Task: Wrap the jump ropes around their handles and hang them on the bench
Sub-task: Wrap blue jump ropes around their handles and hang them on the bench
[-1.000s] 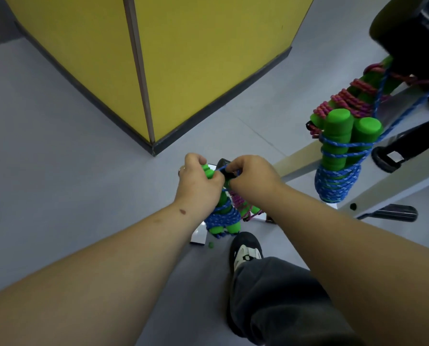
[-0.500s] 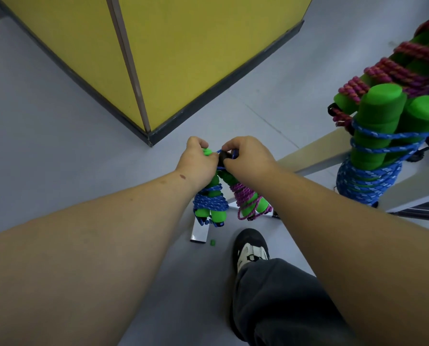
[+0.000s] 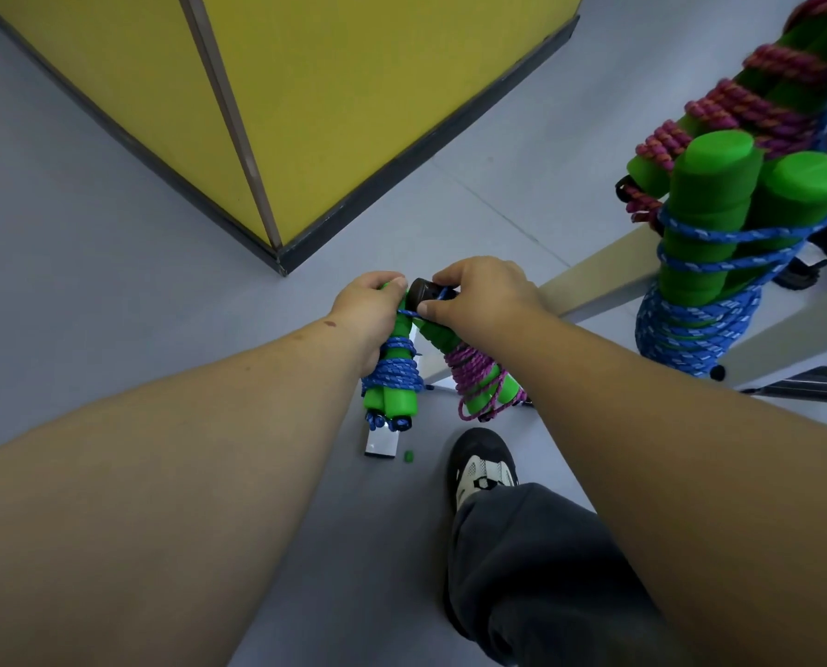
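Observation:
My left hand (image 3: 369, 305) grips the top of a blue jump rope bundle (image 3: 393, 377), its cord wound round two green foam handles. My right hand (image 3: 481, 295) pinches a strand of blue cord beside a black peg end (image 3: 423, 292) of the bench. Under my right hand hangs a pink rope bundle (image 3: 481, 377) on green handles. At the right, close to the camera, a second blue bundle (image 3: 719, 262) and a second pink bundle (image 3: 758, 103) hang from the bench frame (image 3: 594, 291).
A yellow block (image 3: 353, 98) with a dark base stands on the grey floor behind my hands. My shoe (image 3: 481, 469) and trouser leg are below. A small green scrap (image 3: 408, 456) lies on the floor by the bench foot (image 3: 382, 442).
The camera has come closer to the bench, so the hanging bundles at the right look larger. My hands stay at the peg, and the black peg end now shows between them.

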Tool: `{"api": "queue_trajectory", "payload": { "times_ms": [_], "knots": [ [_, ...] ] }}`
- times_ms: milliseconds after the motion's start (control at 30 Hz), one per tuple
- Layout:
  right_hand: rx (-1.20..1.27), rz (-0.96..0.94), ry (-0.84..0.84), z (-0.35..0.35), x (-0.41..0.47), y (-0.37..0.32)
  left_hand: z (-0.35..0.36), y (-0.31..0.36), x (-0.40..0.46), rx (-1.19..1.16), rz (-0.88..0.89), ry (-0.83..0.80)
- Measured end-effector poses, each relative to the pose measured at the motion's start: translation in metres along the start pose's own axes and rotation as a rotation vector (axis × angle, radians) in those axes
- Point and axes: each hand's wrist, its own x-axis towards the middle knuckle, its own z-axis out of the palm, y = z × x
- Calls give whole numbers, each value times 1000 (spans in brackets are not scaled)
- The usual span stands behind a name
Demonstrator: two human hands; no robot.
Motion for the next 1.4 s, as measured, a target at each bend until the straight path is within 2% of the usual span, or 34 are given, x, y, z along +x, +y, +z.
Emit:
{"api": "queue_trajectory", "payload": {
  "times_ms": [133, 400, 567, 767, 1000, 1267, 1400],
  "knots": [
    [10, 16, 10, 3, -2, -3, 5, -3, -6, -50, -46, 27],
    [36, -23, -12, 3, -7, 4, 10, -9, -12, -179, -245, -80],
    [38, -35, -17, -2, -9, 10, 8, -14, -13, -267, -259, -103],
    [5, -3, -10, 1, -8, 9, 14, -19, -23, -317, -230, -56],
    [20, -1, 16, 2, -15, 10, 19, -22, -28, -259, -164, -26],
    [79, -59, 3, 0, -21, 9, 11, -8, -35, -48, -113, 1],
    [11, -105, -9, -3, -27, 6, 5, 5, -42, 31, -103, 38]
  ]
}}
